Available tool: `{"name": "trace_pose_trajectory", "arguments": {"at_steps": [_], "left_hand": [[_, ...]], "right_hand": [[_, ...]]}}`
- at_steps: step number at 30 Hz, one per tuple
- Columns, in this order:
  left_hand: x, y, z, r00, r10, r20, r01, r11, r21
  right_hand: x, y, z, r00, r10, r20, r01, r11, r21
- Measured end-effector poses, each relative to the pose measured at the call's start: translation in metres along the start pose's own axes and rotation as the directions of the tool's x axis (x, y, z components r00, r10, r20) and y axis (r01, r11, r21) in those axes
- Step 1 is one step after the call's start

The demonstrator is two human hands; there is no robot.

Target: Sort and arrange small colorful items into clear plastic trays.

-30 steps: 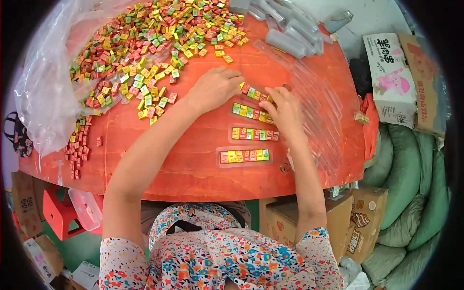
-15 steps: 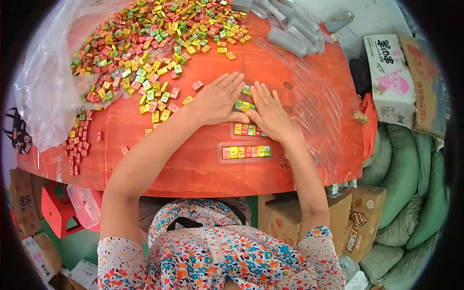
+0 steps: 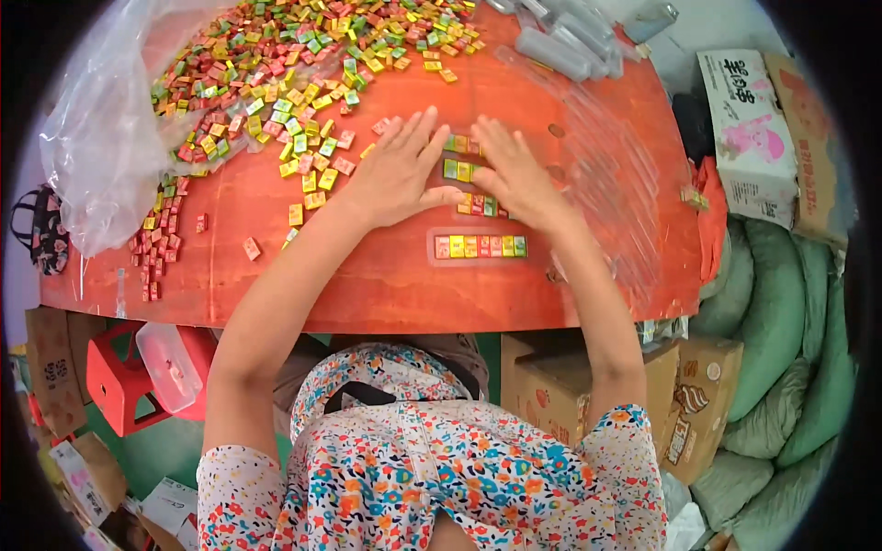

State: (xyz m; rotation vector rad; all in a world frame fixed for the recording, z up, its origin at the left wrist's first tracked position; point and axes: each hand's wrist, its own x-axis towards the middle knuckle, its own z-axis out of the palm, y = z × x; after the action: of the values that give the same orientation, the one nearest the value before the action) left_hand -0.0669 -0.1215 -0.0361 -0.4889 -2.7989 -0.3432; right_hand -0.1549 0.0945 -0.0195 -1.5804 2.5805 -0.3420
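Red tabletop [image 3: 367, 289], three box rows [image 3: 457, 170] partly under right hand [image 3: 522, 176], left hand [image 3: 390, 176] beside.

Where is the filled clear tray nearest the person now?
In the head view, the filled clear tray lies slightly right of centre, between the right hand and the front edge of the red table.

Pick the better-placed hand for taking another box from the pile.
Left, probably: the left hand is open and nearer the pile; the right hand is over the rows, farther off.
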Motion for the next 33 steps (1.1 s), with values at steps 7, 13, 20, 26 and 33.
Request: {"name": "trace_pose_trajectory", "arguments": {"at_steps": [7,13,20,26,33], "left_hand": [[-0.058,0.066,-0.045,0.936,-0.306,-0.172,0.255,0.929,-0.267],[-0.07,0.099,-0.026,0.891,-0.453,0.021,0.394,0.749,-0.534],[-0.066,0.097,-0.041,0.733,-0.607,0.307,0.544,0.252,-0.8],[-0.01,0.082,-0.037,0.771,-0.579,0.264,0.485,0.267,-0.833],[-0.019,0.08,-0.006,0.874,-0.44,-0.205,0.316,0.836,-0.45]], "right_hand": [[-0.074,-0.05,-0.06,0.881,0.456,-0.128,-0.398,0.86,0.32],[-0.112,-0.082,-0.015,0.802,0.531,-0.273,-0.535,0.842,0.066],[-0.112,-0.089,-0.036,0.585,0.808,0.069,-0.56,0.341,0.756],[-0.098,-0.051,-0.042,0.547,0.836,-0.039,-0.568,0.405,0.716],[-0.089,-0.043,-0.029,0.58,0.808,-0.106,-0.628,0.527,0.572]]}}
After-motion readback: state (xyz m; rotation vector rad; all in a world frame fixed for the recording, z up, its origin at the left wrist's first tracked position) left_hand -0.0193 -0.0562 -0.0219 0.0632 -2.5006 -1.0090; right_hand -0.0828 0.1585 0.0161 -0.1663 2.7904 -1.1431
